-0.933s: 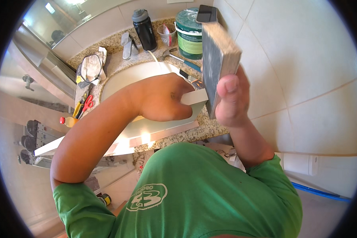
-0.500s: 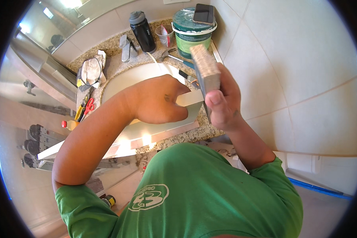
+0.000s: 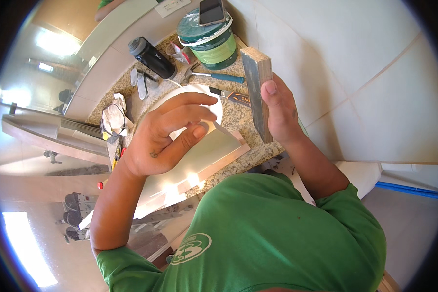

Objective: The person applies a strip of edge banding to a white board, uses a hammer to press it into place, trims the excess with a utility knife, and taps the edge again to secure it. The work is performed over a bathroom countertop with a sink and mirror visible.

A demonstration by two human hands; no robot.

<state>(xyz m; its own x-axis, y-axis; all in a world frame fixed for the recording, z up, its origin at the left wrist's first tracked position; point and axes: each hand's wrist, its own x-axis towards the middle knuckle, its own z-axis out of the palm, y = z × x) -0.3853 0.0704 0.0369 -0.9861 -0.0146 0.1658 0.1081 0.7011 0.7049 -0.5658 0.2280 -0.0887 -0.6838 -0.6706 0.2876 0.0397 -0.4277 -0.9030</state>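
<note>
Panel [image 3: 199, 153], pale and shiny on top, lies aslant from the lower left of the frame to the centre, its long axis rising to the right; its right-hand end points toward the block's side of the worktop [image 3: 239, 119]. Left hand [image 3: 158, 138], left of centre, is over the panel: fingers loosely curled, thumb apart from the fingertips, gripping nothing that shows; whether the thumb tip touches a pale edge behind it, cannot tell. Judgement: a firm, flat hold here would steady the panel, fingers kept back from its end. Hammer [image 3: 226, 78] and cutter [image 3: 236, 98] lie above and right of the panel; best kept out of the elbow's way. Block [image 3: 257, 92], wooden, right of centre, clear of the panel: long axis near upright, foot leaning a little right, rough pale end up, dark broad face to the left. Right hand [image 3: 282, 109] closed round it, thumb along the near edge, fingers mostly hidden behind. Judgement: good grip; keep the dark face flat and square to any edge it meets, pressure even, no rocking.
</note>
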